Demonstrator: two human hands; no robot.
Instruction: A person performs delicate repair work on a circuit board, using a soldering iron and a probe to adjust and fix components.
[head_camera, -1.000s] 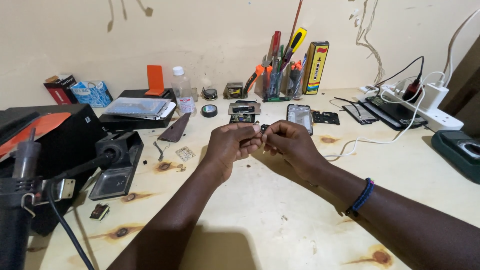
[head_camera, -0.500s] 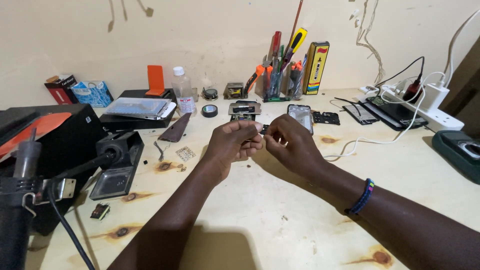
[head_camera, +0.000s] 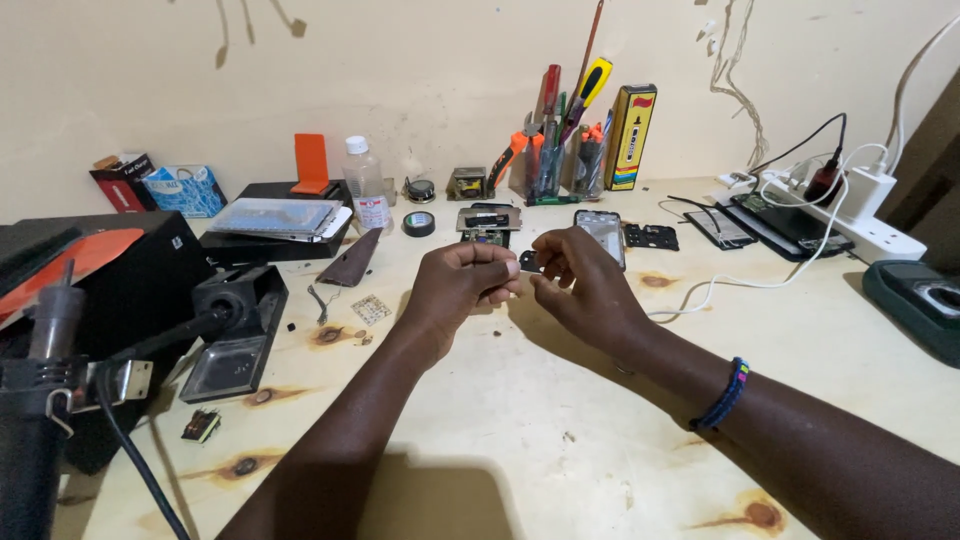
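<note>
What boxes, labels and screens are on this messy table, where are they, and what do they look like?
Yellow box: tall, upright against the wall beside the tool cups, with red and black markings.
Red and black box: far left by the wall, upright.
Blue box: just right of it, light blue with a white patch.
Bottle: clear, white cap, pale label low down, behind the left hand.
Phone: flat, dark screen, just beyond the right hand.

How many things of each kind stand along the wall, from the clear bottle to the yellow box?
Clear bottle with white cap: 1
Black tape roll: 1
Tool holder with screwdrivers and pliers: 1
Tall yellow box: 1
Total: 4

The left hand and the right hand pinch a small dark part between them, in front of these things.
</note>
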